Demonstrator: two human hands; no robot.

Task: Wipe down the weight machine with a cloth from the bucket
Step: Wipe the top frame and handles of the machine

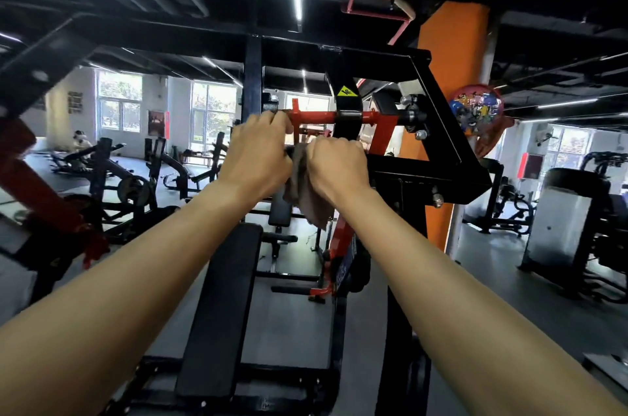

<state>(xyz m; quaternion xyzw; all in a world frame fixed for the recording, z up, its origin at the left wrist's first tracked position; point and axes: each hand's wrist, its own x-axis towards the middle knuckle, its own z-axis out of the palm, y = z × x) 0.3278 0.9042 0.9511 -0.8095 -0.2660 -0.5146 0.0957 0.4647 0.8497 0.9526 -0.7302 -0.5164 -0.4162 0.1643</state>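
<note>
Cloth (311, 201), brown and limp, hangs mid-frame from the right hand (334, 167), which bunches it tight beside the black steel weight machine (441, 130). The left hand (258, 157) curls over the red tubular crossbar (316, 116), probably steadying for the wipe.

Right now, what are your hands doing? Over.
Left hand curled on red bar. Right hand holds cloth, hanging down. Black bracket wraps bar just right of hands.
</note>
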